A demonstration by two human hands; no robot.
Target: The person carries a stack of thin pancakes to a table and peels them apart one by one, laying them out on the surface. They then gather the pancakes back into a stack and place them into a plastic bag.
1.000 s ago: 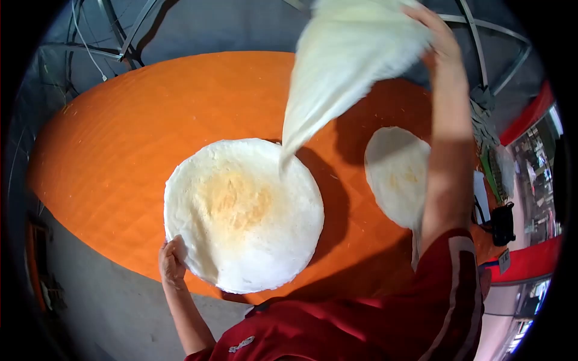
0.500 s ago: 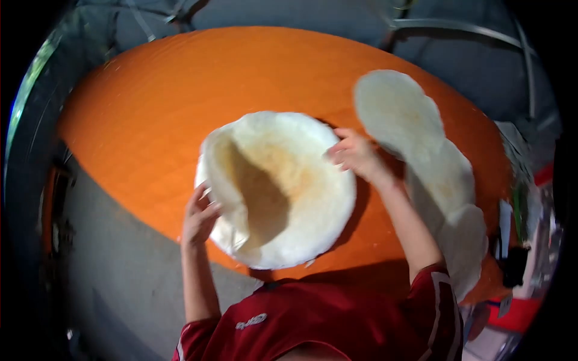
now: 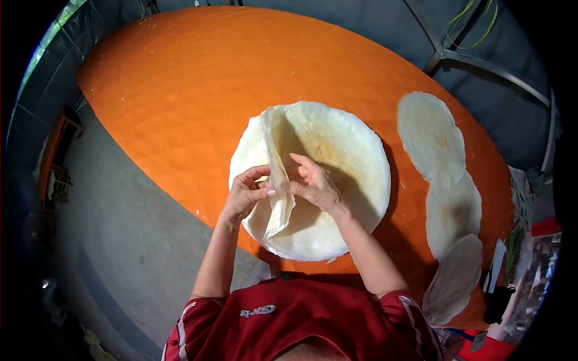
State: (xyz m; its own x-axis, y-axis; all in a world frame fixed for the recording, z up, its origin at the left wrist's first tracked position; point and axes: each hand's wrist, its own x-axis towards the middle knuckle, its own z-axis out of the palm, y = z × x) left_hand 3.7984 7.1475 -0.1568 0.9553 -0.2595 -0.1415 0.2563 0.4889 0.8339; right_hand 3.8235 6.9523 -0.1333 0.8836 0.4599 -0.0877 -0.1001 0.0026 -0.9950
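A stack of thin, round, pale flatbreads (image 3: 358,162) with light brown patches lies near the table's front edge. Its top sheet is lifted on the left into an upright fold (image 3: 274,141). My left hand (image 3: 245,191) pinches this fold from the left, thumb against the sheet. On the other side, my right hand (image 3: 318,185) has its thumb at the fold, its other fingers bent and raised over the stack. Whether the right thumb and fingers grip the sheet is hard to tell.
The stack rests on an orange-covered table (image 3: 198,66). Three overlapping flatbread sheets (image 3: 430,135) run down its right side. A black object (image 3: 498,304) and a white strip (image 3: 497,265) lie at the right edge. Metal bars (image 3: 481,63) stand behind.
My right hand has moved left from the stack's right rim to the fold. The lifted sheet now stands more upright, with my left hand beside it. The view has shifted.
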